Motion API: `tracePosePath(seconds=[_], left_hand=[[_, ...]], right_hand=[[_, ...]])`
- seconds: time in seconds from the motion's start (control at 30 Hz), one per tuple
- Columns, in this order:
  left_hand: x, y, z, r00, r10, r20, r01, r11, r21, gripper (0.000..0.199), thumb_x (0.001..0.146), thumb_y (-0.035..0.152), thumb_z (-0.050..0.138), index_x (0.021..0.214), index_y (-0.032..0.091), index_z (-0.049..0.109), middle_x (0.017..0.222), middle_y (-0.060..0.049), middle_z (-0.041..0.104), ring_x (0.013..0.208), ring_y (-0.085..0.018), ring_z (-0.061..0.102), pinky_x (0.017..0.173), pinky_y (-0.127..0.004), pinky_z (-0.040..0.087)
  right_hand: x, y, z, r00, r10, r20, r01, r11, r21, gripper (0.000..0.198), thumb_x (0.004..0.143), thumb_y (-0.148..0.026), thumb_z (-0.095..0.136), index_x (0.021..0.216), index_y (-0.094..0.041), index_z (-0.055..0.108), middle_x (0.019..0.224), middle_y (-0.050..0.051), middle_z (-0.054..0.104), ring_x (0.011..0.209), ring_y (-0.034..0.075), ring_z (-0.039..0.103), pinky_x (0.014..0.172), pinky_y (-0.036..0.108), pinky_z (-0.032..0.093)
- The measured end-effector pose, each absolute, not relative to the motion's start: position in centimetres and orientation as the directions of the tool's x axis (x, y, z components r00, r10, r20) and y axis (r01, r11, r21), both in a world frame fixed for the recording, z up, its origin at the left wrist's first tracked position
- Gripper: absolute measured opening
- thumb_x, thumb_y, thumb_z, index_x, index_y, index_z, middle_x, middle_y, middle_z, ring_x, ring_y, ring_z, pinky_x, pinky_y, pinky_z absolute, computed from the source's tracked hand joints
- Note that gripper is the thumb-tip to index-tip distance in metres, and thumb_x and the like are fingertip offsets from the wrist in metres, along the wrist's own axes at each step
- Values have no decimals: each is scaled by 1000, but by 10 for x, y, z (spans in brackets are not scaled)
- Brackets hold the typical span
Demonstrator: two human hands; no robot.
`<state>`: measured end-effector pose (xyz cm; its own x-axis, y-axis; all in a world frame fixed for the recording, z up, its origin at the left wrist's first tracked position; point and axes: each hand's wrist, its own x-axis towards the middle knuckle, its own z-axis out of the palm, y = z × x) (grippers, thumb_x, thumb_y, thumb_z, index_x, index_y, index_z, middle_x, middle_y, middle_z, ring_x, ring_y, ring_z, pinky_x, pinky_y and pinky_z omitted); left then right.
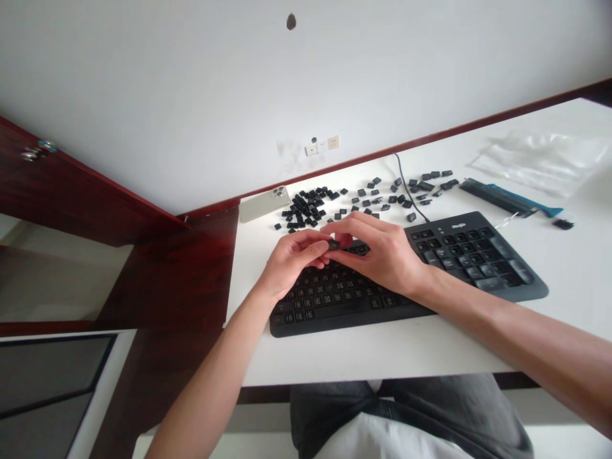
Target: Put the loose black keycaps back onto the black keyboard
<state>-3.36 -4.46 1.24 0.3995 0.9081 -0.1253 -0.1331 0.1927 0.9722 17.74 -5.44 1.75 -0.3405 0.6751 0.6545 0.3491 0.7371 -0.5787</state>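
Keyboard (pixel 351 310) lies on the white table (pixel 406 357), under my left hand (pixel 297 255) and right hand (pixel 385 252). Both pinch one small black key (pixel 333 245) between them, fingertips closed on it. Loose keys (pixel 306 209) scattered behind, phone (pixel 262 204) just beside them at left.

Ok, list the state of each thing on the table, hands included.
Left hand, pinching dark piece
Right hand, curled beside it
Keyboard, many keycaps off
Loose keycaps, scattered
Phone, lying back up
Cable, uncoiled
Clear plastic, wrinkled
Brush, lying down
Blue item, lying flat
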Motion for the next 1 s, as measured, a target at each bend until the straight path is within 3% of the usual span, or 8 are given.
tracePosePath(seconds=[0.3,0.4,0.53,0.63,0.83,1.0], left_hand=[[-31,-49,14,461,864,-202,-181,314,932,30,83,35,88,108,19,84,103,-7,79,86,-13,72,81,-24,59],[-32,-48,13,461,863,-208,-182,321,930,31,84,36,87,109,19,83,105,-8,79,87,-14,72,83,-26,60],[-36,-45,15,452,872,-187,-193,301,934,28,84,36,87,104,18,83,106,-7,77,89,-14,71,83,-25,60],[-41,-42,18,444,879,-176,-192,286,939,26,83,36,88,102,19,83,98,-5,76,87,-13,71,83,-24,60],[-46,-40,21,458,871,-177,-152,272,950,29,80,36,90,101,17,83,100,-7,77,87,-14,71,81,-25,60],[-47,-39,19,490,854,-176,-127,270,955,33,81,38,89,105,17,82,103,-9,78,87,-15,71,82,-26,59]], right_hand=[[176,-58,12,-337,712,616,395,701,-594,25,94,-25,77,118,-21,70,76,-4,59,64,11,55,59,23,47],[177,-57,13,-347,708,615,374,706,-601,28,92,-29,80,117,-22,70,76,-4,60,65,12,57,59,24,49],[179,-53,19,-377,617,691,319,787,-529,26,95,-24,75,121,-22,69,108,8,70,97,21,70,84,34,61],[181,-53,23,-417,559,717,277,829,-486,32,98,-16,67,128,-24,66,126,11,70,117,24,69,101,40,60],[181,-57,25,-432,615,660,273,787,-554,32,98,-13,62,128,-24,68,113,6,77,99,20,74,88,34,64],[180,-58,24,-423,611,669,281,791,-544,30,97,-11,62,124,-23,68,109,5,78,95,18,75,87,31,63]])
